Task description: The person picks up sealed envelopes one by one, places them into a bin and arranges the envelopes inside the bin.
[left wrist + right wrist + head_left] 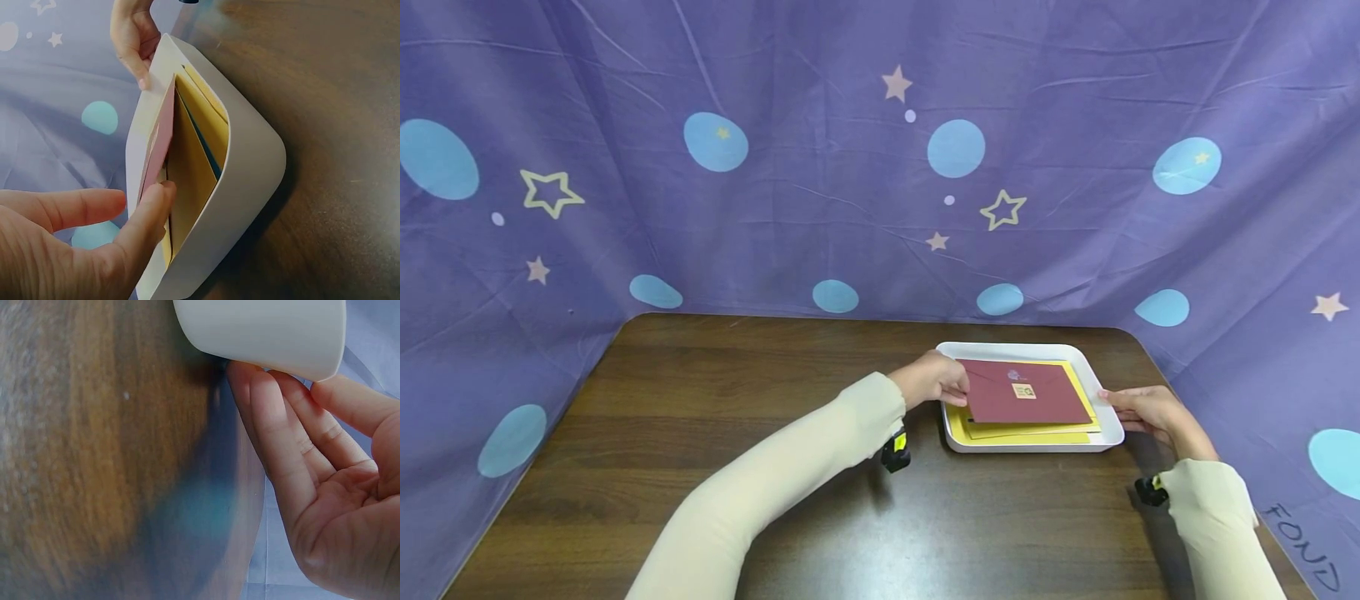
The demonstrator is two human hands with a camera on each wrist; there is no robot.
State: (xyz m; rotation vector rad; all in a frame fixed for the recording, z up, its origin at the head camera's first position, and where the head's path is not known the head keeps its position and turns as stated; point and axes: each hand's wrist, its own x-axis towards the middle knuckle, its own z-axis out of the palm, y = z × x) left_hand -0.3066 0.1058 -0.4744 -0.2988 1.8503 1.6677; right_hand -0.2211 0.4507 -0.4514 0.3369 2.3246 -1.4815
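Observation:
A white tray (1028,447) sits near the far right of the table, holding a stack of yellow envelopes (992,432). On top lies a maroon envelope (1052,405) with a small sticker. My left hand (931,380) pinches its left edge between thumb and fingers, and in the left wrist view this maroon envelope (164,128) stands tilted up from the yellow ones. A dark blue edge (201,139) shows among them. At the tray's right end, my right hand (1153,411) grips the wall, thumb at the rim and fingers (270,415) bent under the outside.
The brown wooden table (737,400) extends left and toward me. A purple curtain (820,167) with stars and blue dots hangs behind it and along both sides. The tray stands close to the table's right edge.

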